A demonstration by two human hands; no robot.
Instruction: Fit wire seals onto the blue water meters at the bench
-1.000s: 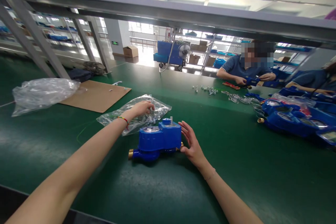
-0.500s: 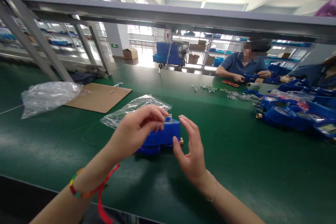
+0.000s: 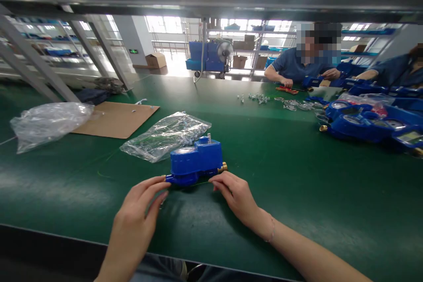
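At a green worktop, we see two bare hands at work on a blue water meter, which sits upright in front of the wearer, its brass ends pointing left and right. The left hand is narrowly open at the meter's left end, index fingertip against it or just before it, we cannot tell which; a small clear piece is held at the thumb, the grip partly hidden. The right hand pinches a thin wire near the meter's other end, thumb and index closed together. We find the front edge below both hands, near the left forearm. A clear plastic bag lies just behind the meter, with a cardboard sheet farther left. To the right, a broad stretch of worktop separates us from piled blue meters.
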